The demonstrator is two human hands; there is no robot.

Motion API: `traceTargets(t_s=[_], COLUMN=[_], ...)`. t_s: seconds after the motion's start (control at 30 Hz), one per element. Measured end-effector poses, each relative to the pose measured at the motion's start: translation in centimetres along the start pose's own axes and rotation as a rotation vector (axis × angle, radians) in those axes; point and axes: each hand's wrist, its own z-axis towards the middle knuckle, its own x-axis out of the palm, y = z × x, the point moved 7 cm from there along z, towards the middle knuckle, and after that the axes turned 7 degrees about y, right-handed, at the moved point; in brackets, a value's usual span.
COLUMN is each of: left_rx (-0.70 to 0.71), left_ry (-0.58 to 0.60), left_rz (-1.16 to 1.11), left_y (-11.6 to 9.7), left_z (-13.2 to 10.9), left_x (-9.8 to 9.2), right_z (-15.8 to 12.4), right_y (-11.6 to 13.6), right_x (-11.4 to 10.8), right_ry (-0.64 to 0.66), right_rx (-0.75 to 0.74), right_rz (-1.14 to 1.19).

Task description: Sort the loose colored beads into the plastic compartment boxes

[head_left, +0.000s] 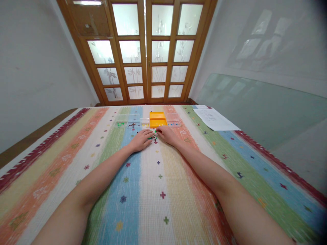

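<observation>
My left hand [141, 140] rests on the striped tablecloth, palm down, its fingers stretched toward the right. Opposite it, my right hand [166, 134] has its fingers bent and pinched together at the tips. A small green piece [155, 131] shows at those right fingertips. Between the two hands lie several tiny dark and green pieces [152, 137], partly covered by the left fingers and too small to name. Just beyond the hands stands an open orange plastic box [158, 115], its lid folded back.
Left of the orange box are clear plastic boxes [121, 119] holding small green, dark and yellow pieces. To its right, another clear box [174, 119] contains blue pieces. White paper sheets [217, 119] lie at the far right. Wooden glazed doors [148, 81] stand behind the table.
</observation>
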Motion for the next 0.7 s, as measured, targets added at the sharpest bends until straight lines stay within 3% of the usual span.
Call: traceTargets(t_s=[0.23,0.43,0.6,0.7], left_rx=[0.05,0.006,-0.126,-0.245], left_ry=[-0.133,-0.165,-0.288,-0.389], left_rz=[-0.172,-0.246,-0.272,-0.258], left_y=[-0.5,0.0,1.9,4.2], left_z=[0.2,0.2,-0.4,-1.2], left_x=[-1.0,-1.1,-2.2,-3.1], right_z=[-0.1,0.0,-0.3,-0.5], right_y=[0.6,0.9,0.6,0.9], right_x=[-0.7,-0.5,-0.6,-0.2], right_ry=[-0.102,-0.075,-0.085,-0.016], right_rx=[-0.034,0.008,0.009,-0.064], right_rz=[0.184,0.255,0.131,0.02])
